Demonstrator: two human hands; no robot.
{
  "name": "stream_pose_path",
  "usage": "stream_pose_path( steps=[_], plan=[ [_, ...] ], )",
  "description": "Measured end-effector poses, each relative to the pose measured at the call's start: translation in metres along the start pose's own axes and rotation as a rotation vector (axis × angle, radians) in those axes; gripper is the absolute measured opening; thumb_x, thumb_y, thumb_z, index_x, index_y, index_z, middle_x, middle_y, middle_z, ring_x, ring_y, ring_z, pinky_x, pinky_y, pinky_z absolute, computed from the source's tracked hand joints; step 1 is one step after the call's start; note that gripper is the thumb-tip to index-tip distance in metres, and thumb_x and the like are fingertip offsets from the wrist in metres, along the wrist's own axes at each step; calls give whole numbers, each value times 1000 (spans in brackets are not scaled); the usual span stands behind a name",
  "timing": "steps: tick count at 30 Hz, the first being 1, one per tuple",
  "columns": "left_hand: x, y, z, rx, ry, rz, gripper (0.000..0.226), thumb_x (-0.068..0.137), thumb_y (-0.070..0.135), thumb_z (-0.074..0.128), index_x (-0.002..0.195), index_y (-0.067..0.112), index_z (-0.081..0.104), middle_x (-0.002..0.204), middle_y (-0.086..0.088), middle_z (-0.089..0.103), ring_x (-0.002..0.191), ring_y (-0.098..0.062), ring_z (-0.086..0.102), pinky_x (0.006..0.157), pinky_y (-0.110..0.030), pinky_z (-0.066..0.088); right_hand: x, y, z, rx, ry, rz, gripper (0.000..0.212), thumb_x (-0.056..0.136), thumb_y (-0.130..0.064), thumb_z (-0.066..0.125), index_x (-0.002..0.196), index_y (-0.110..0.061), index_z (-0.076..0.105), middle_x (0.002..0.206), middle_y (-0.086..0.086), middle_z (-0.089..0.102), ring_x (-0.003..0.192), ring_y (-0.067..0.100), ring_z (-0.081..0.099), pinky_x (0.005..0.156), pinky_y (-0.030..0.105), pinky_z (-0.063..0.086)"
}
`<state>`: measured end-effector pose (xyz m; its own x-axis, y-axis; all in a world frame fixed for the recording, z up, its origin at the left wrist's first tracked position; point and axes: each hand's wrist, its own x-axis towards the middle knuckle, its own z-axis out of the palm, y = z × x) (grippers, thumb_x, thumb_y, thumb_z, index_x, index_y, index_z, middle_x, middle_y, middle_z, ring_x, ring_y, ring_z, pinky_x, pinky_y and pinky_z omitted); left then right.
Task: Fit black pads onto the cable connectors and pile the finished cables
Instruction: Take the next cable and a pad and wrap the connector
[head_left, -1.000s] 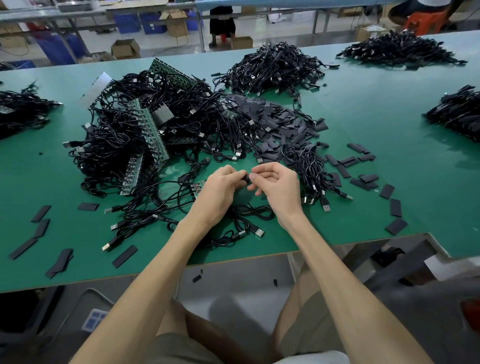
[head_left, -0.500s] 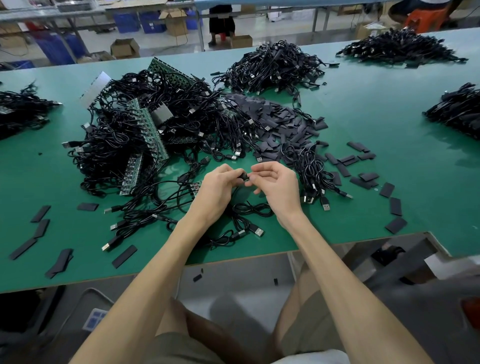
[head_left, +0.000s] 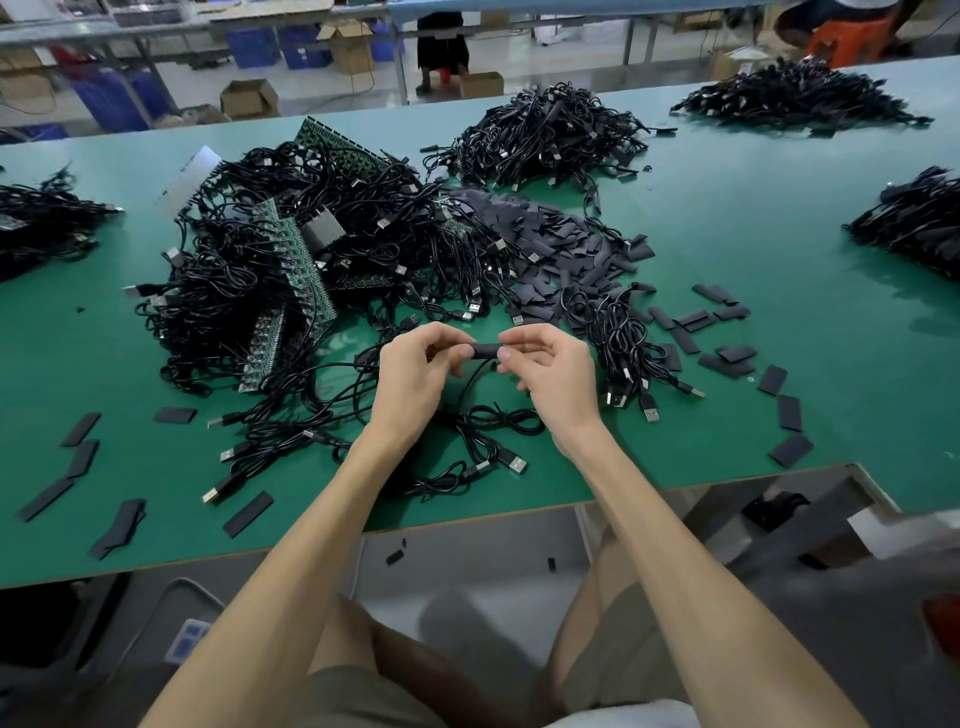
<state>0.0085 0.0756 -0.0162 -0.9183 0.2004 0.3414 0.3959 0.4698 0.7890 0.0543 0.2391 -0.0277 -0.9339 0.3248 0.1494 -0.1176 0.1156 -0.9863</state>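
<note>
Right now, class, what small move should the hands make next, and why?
Probably seat the black pad fully on its cable: left hand and right hand each pinch one end of the pad, and the cable dangles to the table, not yet piled.

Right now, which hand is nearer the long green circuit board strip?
Left. The left hand is right of the long green circuit board strip; the right hand is farther right. Both pinch one black pad.

a green table (head_left: 779, 249) carries a tangle of black cables (head_left: 234, 291) mixed with green circuit boards (head_left: 298, 260), a heap of black pads (head_left: 561, 244) touching it, separate cable piles (head_left: 545, 135) farther back, loose pads (head_left: 779, 410) scattered near the front edge.
</note>
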Motion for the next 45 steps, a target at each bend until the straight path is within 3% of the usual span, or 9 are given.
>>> stream_pose_path(
  steps=[5, 10, 17, 24, 29, 32, 39, 45],
  plan=[
    [0, -1, 1, -3, 29, -24, 13, 93, 9, 70, 87, 20, 73, 65, 4, 65, 58, -7, 57, 59, -19, 43, -1, -1, 1, -51, -53, -13, 10, 94, -9, 71, 99, -17, 75, 82, -4, 75, 73, 12, 73, 54, 20, 48],
    [-1, -1, 2, 3, 46, 18, 13, 94, 8, 70, 90, 21, 73, 76, 2, 69, 66, -14, 63, 67, -28, 53, 0, -1, 3, -57, -39, -3, 6, 94, -11, 72, 99, -13, 73, 81, 0, 75, 67, 10, 72, 52, 20, 48],
    [-2, -1, 3, -5, 58, 86, 15, 96, 15, 69, 111, 18, 69, 93, 9, 71, 81, -8, 69, 75, -18, 51, 1, 1, 1, 103, 52, 24, 4, 92, -8, 73, 92, -12, 72, 78, 5, 77, 67, 17, 74, 50, 22, 48],
    [-3, -1, 5, 126, -4, 146, 13, 98, 21, 67, 110, 18, 71, 101, 8, 67, 87, -5, 64, 77, -10, 45, 4, 3, 0, 182, 98, 38, 1, 94, -9, 71, 94, -9, 70, 80, 4, 78, 66, 20, 75, 50, 23, 50],
    [-4, 1, 8, 244, -72, 212, 18, 102, 25, 60, 114, 15, 69, 105, 4, 64, 86, -13, 62, 81, -35, 54, 4, 4, 0, 190, 90, 41, 2, 94, -10, 71, 95, -11, 70, 81, 4, 78, 67, 21, 75, 51, 23, 50],
    [-7, 3, 9, 279, -58, 217, 22, 103, 26, 57, 120, 14, 66, 111, 5, 63, 86, -14, 61, 79, -41, 54, 4, 4, 1, 192, 88, 40, 3, 94, -10, 71, 96, -10, 69, 81, 4, 78, 68, 20, 75, 52, 23, 50],
    [-8, 8, 7, 263, 35, 193, 29, 105, 25, 55, 129, 10, 64, 110, -1, 66, 86, -18, 63, 80, -41, 55, 4, 4, 1, 173, 32, 28, 5, 92, -10, 74, 96, -10, 71, 82, 6, 78, 68, 20, 75, 51, 22, 50],
    [-8, 8, 3, 209, 65, 230, 16, 100, 16, 63, 108, 11, 76, 79, 14, 65, 67, -6, 63, 72, -27, 53, 2, 3, 0, 151, 13, 13, 6, 90, -9, 76, 94, -9, 72, 80, 7, 78, 69, 22, 76, 51, 23, 51]
  ],
)
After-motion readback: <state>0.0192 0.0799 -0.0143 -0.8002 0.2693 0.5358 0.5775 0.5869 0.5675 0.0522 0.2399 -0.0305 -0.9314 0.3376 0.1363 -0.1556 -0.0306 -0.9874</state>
